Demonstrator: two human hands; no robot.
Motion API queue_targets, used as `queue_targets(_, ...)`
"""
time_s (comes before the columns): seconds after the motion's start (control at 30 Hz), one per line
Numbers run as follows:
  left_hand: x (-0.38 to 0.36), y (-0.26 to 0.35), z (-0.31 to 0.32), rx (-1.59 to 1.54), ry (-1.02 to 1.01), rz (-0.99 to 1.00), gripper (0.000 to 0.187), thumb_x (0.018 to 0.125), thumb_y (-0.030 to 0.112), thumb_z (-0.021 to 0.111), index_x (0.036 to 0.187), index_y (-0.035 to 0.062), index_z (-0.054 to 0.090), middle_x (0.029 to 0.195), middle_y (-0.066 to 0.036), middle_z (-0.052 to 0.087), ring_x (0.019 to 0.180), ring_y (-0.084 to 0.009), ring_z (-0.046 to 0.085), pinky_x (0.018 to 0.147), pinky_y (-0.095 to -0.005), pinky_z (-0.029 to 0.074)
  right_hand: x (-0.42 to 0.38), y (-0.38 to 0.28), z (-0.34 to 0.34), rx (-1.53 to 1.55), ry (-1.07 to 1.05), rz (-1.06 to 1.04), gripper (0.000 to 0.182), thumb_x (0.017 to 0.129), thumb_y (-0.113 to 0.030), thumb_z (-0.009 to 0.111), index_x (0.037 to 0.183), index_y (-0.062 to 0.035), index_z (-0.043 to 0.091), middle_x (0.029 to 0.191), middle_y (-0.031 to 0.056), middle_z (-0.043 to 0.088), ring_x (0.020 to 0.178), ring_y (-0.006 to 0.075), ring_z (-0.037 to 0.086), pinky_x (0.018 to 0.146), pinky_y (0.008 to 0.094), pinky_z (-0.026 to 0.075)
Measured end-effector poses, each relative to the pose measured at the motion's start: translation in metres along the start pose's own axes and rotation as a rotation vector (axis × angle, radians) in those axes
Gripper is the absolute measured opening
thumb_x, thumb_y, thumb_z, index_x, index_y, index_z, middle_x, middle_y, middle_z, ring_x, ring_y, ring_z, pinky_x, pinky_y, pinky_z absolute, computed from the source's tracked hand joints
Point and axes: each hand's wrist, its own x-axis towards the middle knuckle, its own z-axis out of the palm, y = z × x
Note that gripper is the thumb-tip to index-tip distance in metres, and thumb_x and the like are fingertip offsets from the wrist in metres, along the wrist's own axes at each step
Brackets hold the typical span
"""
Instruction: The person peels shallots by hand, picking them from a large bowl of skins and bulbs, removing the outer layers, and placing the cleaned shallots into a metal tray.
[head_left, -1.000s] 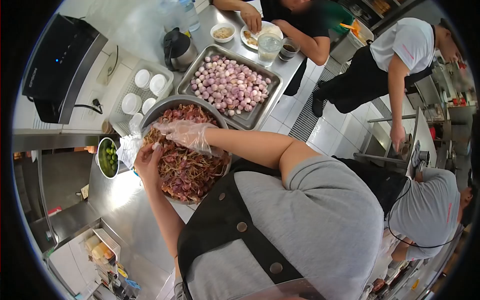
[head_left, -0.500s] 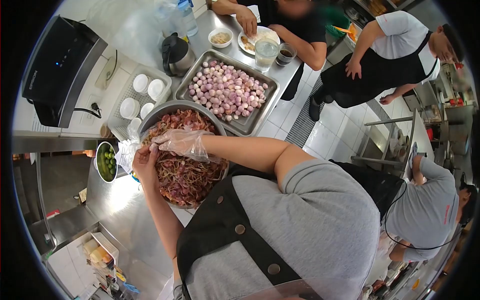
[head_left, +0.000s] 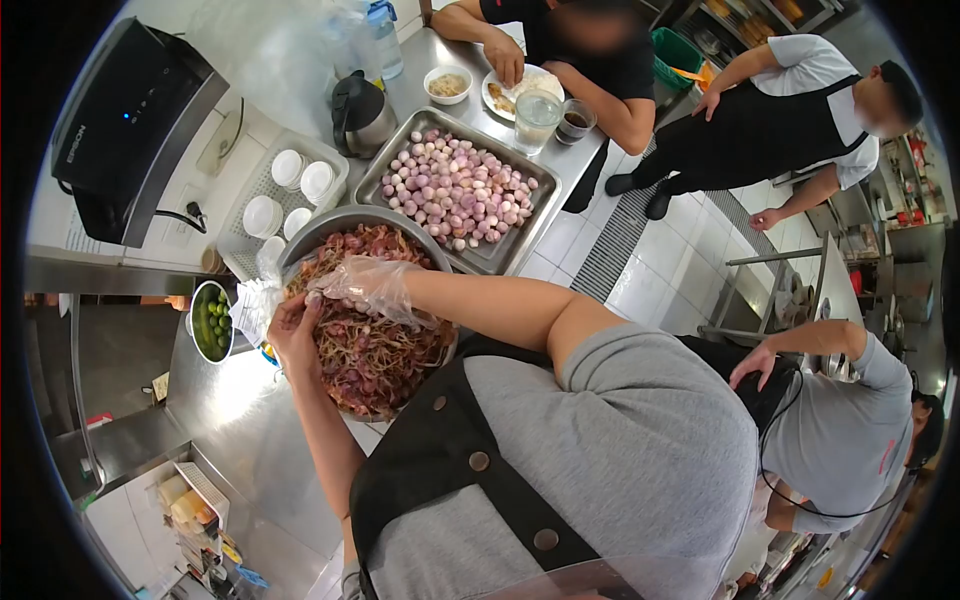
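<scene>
Now, your left hand (head_left: 292,328) and gloved right hand (head_left: 350,282) pinch narrowly over the bowl (head_left: 372,214), full of red skins (head_left: 385,365); what they hold is unclear. Many peeled onions (head_left: 455,188) lie beyond.

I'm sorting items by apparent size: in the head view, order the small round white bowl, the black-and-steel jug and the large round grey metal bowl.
1. Large round grey metal bowl
2. Black-and-steel jug
3. Small round white bowl

The right hand (head_left: 345,283) is partly obscured by its glove (head_left: 388,293). Anything held by the left hand (head_left: 293,328) cannot be discerned.
</scene>
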Motion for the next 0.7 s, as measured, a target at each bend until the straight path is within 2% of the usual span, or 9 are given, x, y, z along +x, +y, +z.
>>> queue_targets(0.03, 0.000, 0.000, 0.000, 0.004, -0.006, -0.004, 0.030, 0.087, 0.004, 0.076, 0.111, -0.0082, 0.064, 0.101, -0.013, 0.070, 0.093, -0.0175, 0.068, 0.085, -0.0288, 0.056, 0.001, 0.001, 0.000, -0.004, -0.004, -0.002, 0.026, 0.097, -0.016, 0.057, 0.121, -0.0111, 0.066, 0.076, 0.0033, 0.060, 0.065, 0.0176, 0.059, 0.057, 0.0305, 0.048)
queue_targets(0.1, -0.001, 0.000, -0.001, 0.006, -0.010, -0.006, 0.031, 0.087, 0.003, 0.076, 0.113, -0.0083, 0.063, 0.102, -0.013, 0.070, 0.093, -0.0179, 0.068, 0.085, -0.0289, 0.055, 0.004, 0.009, 0.002, 0.613, -0.062, 0.178, 0.023, 0.101, -0.021, 0.055, 0.119, -0.0152, 0.067, 0.068, -0.0032, 0.049, 0.054, 0.0085, 0.047, 0.046, 0.0246, 0.036)
queue_targets(0.2, -0.004, 0.003, -0.001, -0.042, -0.054, -0.011, 0.032, 0.086, 0.001, 0.075, 0.115, -0.0079, 0.064, 0.106, -0.013, 0.070, 0.094, -0.0180, 0.068, 0.087, -0.0287, 0.054, 0.012, 0.026, -0.006, 0.793, -0.130, 0.242, 0.025, 0.102, -0.023, 0.053, 0.123, -0.0190, 0.066, 0.067, -0.0044, 0.046, 0.053, 0.0064, 0.042, 0.046, 0.0237, 0.033)
queue_targets(0.33, -0.006, 0.003, -0.004, -0.156, -0.060, -0.016, 0.033, 0.087, 0.001, 0.073, 0.118, -0.0062, 0.063, 0.108, -0.012, 0.069, 0.094, -0.0170, 0.068, 0.086, -0.0276, 0.054, 0.012, 0.021, -0.004, 0.414, -0.102, 0.150, 0.027, 0.102, -0.021, 0.054, 0.127, -0.0162, 0.063, 0.068, -0.0020, 0.044, 0.056, 0.0101, 0.046, 0.048, 0.0279, 0.039)
queue_targets(0.4, -0.007, 0.004, -0.002, -0.173, -0.058, 0.012, 0.034, 0.088, 0.000, 0.073, 0.119, -0.0058, 0.063, 0.108, -0.011, 0.069, 0.093, -0.0159, 0.067, 0.085, -0.0268, 0.054, 0.010, 0.019, 0.000, 0.007, 0.094, 0.061, 0.036, 0.102, -0.017, 0.051, 0.138, -0.0162, 0.056, 0.090, 0.0084, 0.062, 0.078, 0.0188, 0.062, 0.068, 0.0373, 0.053)
queue_targets(0.43, -0.008, 0.007, 0.001, -0.076, -0.039, 0.015, 0.032, 0.088, 0.000, 0.072, 0.118, -0.0058, 0.063, 0.108, -0.010, 0.068, 0.091, -0.0148, 0.067, 0.083, -0.0259, 0.053, 0.012, 0.024, 0.006, 0.005, 0.093, 0.062, 0.036, 0.102, -0.017, 0.051, 0.138, -0.0162, 0.056, 0.090, 0.0084, 0.062, 0.078, 0.0188, 0.062, 0.068, 0.0373, 0.053)
queue_targets(0.5, -0.008, 0.008, 0.004, 0.019, -0.018, 0.020, 0.029, 0.089, 0.000, 0.071, 0.116, -0.0057, 0.063, 0.108, -0.009, 0.068, 0.088, -0.0137, 0.066, 0.081, -0.0250, 0.053, 0.012, 0.026, 0.014, -0.179, 0.280, -0.348, 0.051, 0.100, -0.012, 0.047, 0.151, -0.0139, 0.043, 0.133, 0.0170, 0.061, 0.121, 0.0255, 0.060, 0.108, 0.0340, 0.041)
queue_targets(0.6, -0.004, -0.002, 0.002, 0.092, -0.010, 0.095, 0.023, 0.089, 0.001, 0.071, 0.109, -0.0053, 0.063, 0.104, -0.008, 0.068, 0.084, -0.0125, 0.065, 0.078, -0.0237, 0.053, 0.002, 0.003, 0.007, -0.172, 0.016, -0.218, 0.050, 0.100, -0.011, 0.045, 0.150, -0.0145, 0.043, 0.153, 0.0153, 0.044, 0.143, 0.0266, 0.040, 0.120, 0.0350, 0.026)
queue_targets(0.7, 0.002, -0.009, -0.004, 0.188, -0.001, 0.130, 0.020, 0.089, 0.002, 0.072, 0.105, -0.0044, 0.063, 0.099, -0.009, 0.068, 0.082, -0.0131, 0.065, 0.078, -0.0234, 0.053, 0.012, 0.017, 0.010, -0.213, -0.032, -0.193, 0.050, 0.100, -0.011, 0.046, 0.150, -0.0142, 0.044, 0.150, 0.0147, 0.048, 0.140, 0.0278, 0.044, 0.118, 0.0356, 0.029)
